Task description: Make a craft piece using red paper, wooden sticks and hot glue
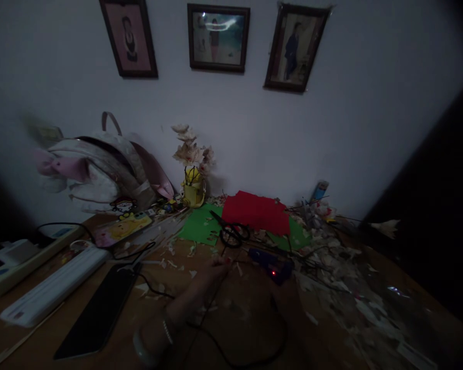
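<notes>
- One hand is showing: your left hand [214,272] is stretching across the wooden table [235,321], just in front of the red paper sheet [254,211], and your right hand is not showing.
- Your grip is hard to read: the fingers are dim and blurred, so you cannot tell whether they are spread, pressed together or pinching something.
- A bangle [144,344] and a thin bracelet [167,331] are circling your left wrist.
- Your nearest thing is the scissors [231,235], lying on a green paper sheet [198,224] in front of the red paper sheet, with the handles turned toward you, apparently for easy pickup.
- A blue glue gun [272,266] is sitting to the front right of the red paper sheet, its red light glowing, which suggests it is powered.
- Its black cord [250,364] is looping loosely toward you, seemingly leaving the glue gun slack to move.
- A yellow holder [193,190] is standing left of the red paper sheet, holding pale paper flowers [188,151].
- Paper scraps [332,280] are piling up right of the red paper sheet.
</notes>
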Demonstrator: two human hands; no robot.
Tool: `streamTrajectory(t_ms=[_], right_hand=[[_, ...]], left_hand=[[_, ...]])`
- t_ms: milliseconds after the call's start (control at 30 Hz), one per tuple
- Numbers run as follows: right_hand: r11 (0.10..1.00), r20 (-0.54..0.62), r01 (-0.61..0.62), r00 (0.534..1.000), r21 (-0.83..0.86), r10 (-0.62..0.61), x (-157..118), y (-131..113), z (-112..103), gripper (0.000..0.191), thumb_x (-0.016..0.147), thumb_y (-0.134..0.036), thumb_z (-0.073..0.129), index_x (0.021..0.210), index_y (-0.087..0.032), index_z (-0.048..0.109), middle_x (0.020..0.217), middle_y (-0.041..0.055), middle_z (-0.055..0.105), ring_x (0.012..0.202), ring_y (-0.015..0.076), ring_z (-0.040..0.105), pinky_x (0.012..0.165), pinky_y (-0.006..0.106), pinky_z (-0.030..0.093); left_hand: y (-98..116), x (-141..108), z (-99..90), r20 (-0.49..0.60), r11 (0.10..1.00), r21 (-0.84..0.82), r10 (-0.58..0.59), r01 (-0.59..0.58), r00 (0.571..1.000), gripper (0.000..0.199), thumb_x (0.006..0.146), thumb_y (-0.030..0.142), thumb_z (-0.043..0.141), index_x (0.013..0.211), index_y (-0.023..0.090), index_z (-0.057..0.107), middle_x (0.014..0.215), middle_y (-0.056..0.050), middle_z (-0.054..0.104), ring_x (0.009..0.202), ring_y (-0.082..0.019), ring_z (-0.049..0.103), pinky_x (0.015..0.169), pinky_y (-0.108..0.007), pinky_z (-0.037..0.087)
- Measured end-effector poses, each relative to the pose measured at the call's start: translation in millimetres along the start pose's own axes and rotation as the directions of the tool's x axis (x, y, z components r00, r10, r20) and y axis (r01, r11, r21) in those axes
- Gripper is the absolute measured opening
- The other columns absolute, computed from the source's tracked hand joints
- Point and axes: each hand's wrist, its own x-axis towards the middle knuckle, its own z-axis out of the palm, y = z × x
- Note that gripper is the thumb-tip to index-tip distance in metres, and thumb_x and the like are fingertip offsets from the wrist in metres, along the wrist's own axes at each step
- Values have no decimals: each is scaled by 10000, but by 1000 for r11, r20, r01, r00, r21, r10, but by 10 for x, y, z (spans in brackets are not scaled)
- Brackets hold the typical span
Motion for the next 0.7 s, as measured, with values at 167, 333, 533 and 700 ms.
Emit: streamTrajectory(t_ms=[167, 333, 533, 700], right_hand=[[997, 3, -36, 999, -68, 37, -27, -21, 3, 444, 568, -529, 569, 755, -137, 664, 779, 160, 710, 830, 329, 649, 679, 382, 528], [990, 53, -102, 993, -93, 107, -105, -154, 1, 396, 594, -539, 555, 653, -166, 674, 635, 118, 705, 684, 293, 670, 498, 306, 512], [991, 18, -107, 994, -79, 109, -156, -291, -25, 413, 613, -516, 569, 756, -148, 690, 704, 113, 719, 730, 276, 675, 561, 290, 532], [988, 5, -62, 998, -141, 64, -95, -154, 7, 464, 588, -549, 559, 754, -137, 696, 765, 148, 715, 806, 319, 662, 667, 347, 539]], left_hand=[[-27, 36, -24, -29, 999, 35, 18, -17, 999, 316, 451, 247, 797, 571, 162, 518, 523, 40, 590, 475, -91, 524, 500, -196, 349], [-16, 28, -22, -17, 999, 41, 37, -36, 999, 304, 471, 238, 786, 580, 161, 513, 540, 34, 603, 466, -85, 511, 488, -194, 337], [26, 12, -3, -20, 998, 35, 49, -48, 999, 308, 473, 250, 787, 571, 161, 509, 509, 33, 602, 451, -84, 506, 479, -189, 335], [39, -9, 16, -12, 999, 6, 43, -43, 999, 309, 477, 230, 787, 566, 163, 499, 505, 39, 590, 457, -80, 507, 482, -186, 341]])
